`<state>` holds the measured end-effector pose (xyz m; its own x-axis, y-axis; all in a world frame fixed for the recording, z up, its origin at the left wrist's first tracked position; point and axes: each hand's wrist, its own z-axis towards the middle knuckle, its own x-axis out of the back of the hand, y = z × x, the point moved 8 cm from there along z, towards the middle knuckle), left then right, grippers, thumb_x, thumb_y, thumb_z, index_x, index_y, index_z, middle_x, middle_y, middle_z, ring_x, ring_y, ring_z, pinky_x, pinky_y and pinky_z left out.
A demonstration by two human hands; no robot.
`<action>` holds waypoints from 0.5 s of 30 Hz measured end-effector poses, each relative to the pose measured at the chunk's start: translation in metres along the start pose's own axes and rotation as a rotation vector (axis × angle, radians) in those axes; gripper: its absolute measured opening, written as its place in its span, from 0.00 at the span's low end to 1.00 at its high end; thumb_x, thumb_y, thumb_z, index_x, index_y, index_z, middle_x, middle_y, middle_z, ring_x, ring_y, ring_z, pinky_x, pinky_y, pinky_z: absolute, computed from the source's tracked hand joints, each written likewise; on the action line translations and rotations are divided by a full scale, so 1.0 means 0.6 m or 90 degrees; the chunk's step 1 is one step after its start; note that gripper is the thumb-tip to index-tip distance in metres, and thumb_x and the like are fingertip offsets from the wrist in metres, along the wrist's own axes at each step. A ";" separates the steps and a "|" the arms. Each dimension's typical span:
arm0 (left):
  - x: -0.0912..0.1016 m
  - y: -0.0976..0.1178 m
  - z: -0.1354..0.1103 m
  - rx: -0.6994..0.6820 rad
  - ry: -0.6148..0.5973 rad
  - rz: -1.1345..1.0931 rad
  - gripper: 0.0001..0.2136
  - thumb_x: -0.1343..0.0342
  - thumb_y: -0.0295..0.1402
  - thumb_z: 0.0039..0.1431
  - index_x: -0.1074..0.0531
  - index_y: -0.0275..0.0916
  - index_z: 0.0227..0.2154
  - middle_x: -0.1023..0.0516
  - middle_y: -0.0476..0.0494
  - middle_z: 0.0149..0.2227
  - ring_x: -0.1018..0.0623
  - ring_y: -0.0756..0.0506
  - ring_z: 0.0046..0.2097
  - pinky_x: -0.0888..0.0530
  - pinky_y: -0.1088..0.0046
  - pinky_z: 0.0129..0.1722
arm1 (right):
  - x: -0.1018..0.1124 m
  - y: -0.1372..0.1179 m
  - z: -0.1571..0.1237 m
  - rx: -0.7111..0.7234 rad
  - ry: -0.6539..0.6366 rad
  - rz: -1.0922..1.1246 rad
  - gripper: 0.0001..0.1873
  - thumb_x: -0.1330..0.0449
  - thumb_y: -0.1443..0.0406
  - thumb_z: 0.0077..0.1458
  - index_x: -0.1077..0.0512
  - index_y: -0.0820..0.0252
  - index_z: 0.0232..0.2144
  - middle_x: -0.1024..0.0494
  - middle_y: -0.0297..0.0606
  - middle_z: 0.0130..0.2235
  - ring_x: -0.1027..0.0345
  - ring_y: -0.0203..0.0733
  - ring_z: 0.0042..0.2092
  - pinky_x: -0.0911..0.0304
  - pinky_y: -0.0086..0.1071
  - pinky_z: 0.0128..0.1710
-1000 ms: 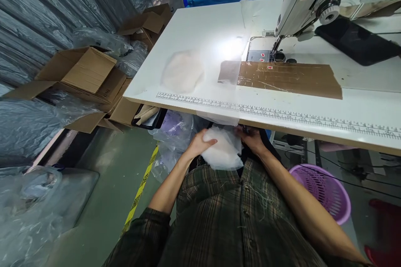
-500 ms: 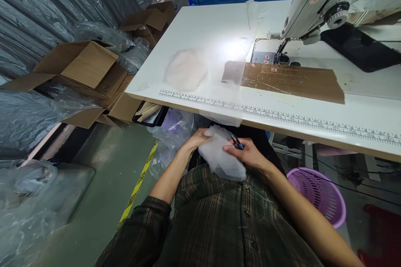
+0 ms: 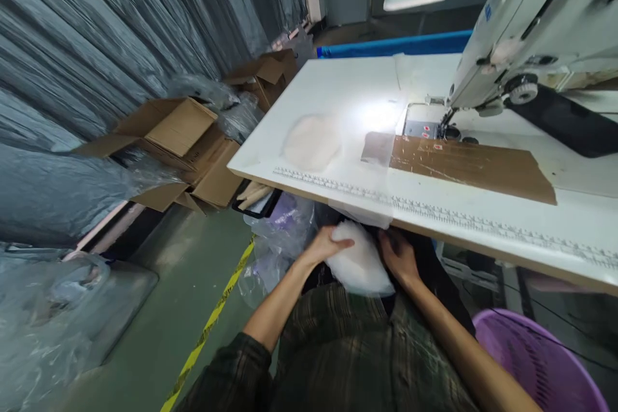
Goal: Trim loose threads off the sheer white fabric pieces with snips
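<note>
My left hand [image 3: 328,246] grips a piece of thin white sheer fabric [image 3: 360,261], thumb on top, in my lap just below the table's front edge. The cloth hangs in soft folds toward my plaid shirt. Close to the fabric's right side is my right hand [image 3: 400,257], its fingers curled and partly in shadow under the table edge. Something dark shows between its thumb and fingers, but I cannot make out what it is. The thread snips seen earlier in this hand cannot be picked out now.
A sewing machine [image 3: 502,58] stands on the white table [image 3: 347,84], with a brown cardboard strip [image 3: 473,167] before its needle. A round pale fabric piece [image 3: 311,141] lies at left. Open cardboard boxes [image 3: 181,129] are beyond the table; a purple basket [image 3: 521,360] is below right.
My right hand has moved from the fabric's front toward the table edge, off to its right. My left thumb now lies over the cloth. The view has tilted up, showing a lamp.
</note>
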<state>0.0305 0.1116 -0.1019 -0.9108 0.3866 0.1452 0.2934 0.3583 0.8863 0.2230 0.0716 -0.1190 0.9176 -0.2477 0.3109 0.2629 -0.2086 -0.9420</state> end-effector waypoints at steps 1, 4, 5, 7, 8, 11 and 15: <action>0.008 0.011 -0.009 -0.014 0.007 0.017 0.08 0.34 0.34 0.45 0.25 0.35 0.22 0.24 0.48 0.24 0.25 0.46 0.29 0.30 0.73 0.27 | 0.013 0.009 0.001 -0.003 0.028 0.004 0.28 0.49 0.46 0.55 0.23 0.63 0.39 0.19 0.50 0.40 0.29 0.59 0.51 0.36 0.50 0.53; 0.061 0.076 -0.049 -0.077 -0.007 0.089 0.11 0.32 0.36 0.42 0.25 0.34 0.20 0.27 0.51 0.21 0.29 0.50 0.25 0.33 0.76 0.24 | 0.060 0.068 0.004 -0.107 0.167 -0.007 0.31 0.47 0.44 0.50 0.23 0.64 0.40 0.20 0.55 0.43 0.34 0.68 0.57 0.39 0.53 0.56; 0.085 0.109 -0.066 -0.105 -0.025 0.127 0.11 0.32 0.37 0.42 0.25 0.34 0.20 0.27 0.51 0.21 0.29 0.51 0.25 0.33 0.77 0.24 | 0.064 0.085 0.007 -0.123 0.174 -0.002 0.32 0.46 0.45 0.49 0.24 0.65 0.41 0.21 0.56 0.46 0.36 0.69 0.58 0.40 0.53 0.57; 0.132 0.187 -0.101 -0.162 -0.087 0.205 0.12 0.31 0.38 0.41 0.22 0.34 0.24 0.23 0.48 0.23 0.27 0.50 0.27 0.30 0.77 0.28 | 0.058 0.111 0.014 -0.136 0.154 0.017 0.29 0.44 0.46 0.46 0.24 0.63 0.41 0.21 0.54 0.47 0.37 0.69 0.59 0.40 0.52 0.58; 0.157 0.233 -0.116 -0.196 -0.095 0.231 0.12 0.31 0.37 0.42 0.20 0.34 0.28 0.21 0.46 0.27 0.25 0.49 0.29 0.28 0.76 0.30 | 0.051 0.120 0.018 -0.139 0.143 0.033 0.28 0.43 0.47 0.45 0.24 0.63 0.39 0.21 0.54 0.47 0.37 0.69 0.59 0.39 0.51 0.58; 0.230 0.368 -0.126 -0.276 -0.004 0.322 0.11 0.32 0.37 0.44 0.21 0.34 0.26 0.20 0.46 0.27 0.24 0.49 0.30 0.29 0.78 0.29 | 0.034 0.128 0.027 -0.123 0.134 0.080 0.27 0.42 0.49 0.44 0.24 0.63 0.39 0.20 0.53 0.47 0.37 0.68 0.59 0.42 0.51 0.60; 0.244 0.475 -0.048 -0.282 -0.010 0.414 0.12 0.32 0.39 0.44 0.21 0.33 0.27 0.20 0.47 0.27 0.24 0.48 0.29 0.30 0.79 0.27 | 0.017 0.140 0.030 -0.147 0.135 0.121 0.30 0.40 0.48 0.42 0.24 0.63 0.42 0.21 0.52 0.47 0.38 0.69 0.60 0.43 0.54 0.61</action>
<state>-0.0274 0.2456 0.1849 -0.5914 0.4150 0.6914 0.6197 -0.3147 0.7190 0.2602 0.0687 -0.1973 0.8549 -0.4881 0.1755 -0.0023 -0.3419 -0.9397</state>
